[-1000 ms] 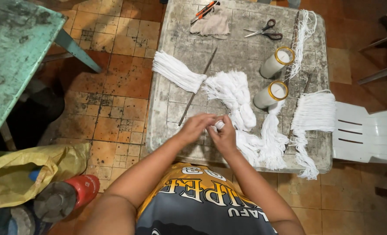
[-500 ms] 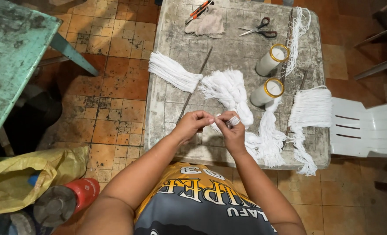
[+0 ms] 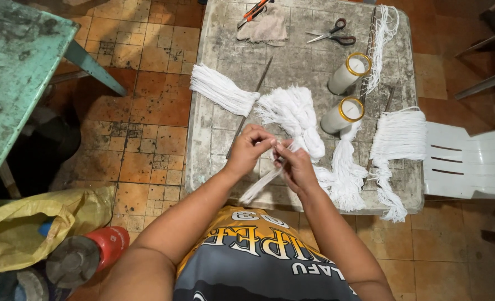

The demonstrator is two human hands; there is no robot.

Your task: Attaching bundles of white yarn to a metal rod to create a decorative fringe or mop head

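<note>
My left hand (image 3: 249,149) and my right hand (image 3: 295,165) meet over the near edge of a worn grey table (image 3: 214,139). Both pinch a bunch of white cotton strands (image 3: 261,184) that hangs down between them toward my lap. Just beyond my hands lies a heap of white yarn (image 3: 294,114). A flat white bundle (image 3: 222,89) rests to the left of the heap, and a thin metal rod (image 3: 250,106) lies between them.
Two white cylinders with gold rims (image 3: 347,72) (image 3: 342,114) lie on the table's right. Scissors (image 3: 332,34), a cloth (image 3: 265,28) and an orange cutter (image 3: 253,11) are at the far end. More white bundles (image 3: 398,136) lie right, beside a white plastic chair (image 3: 470,161). A green table (image 3: 19,67) stands left.
My hands have drawn slightly apart and then back together, and a longer length of white strands now hangs down from them.
</note>
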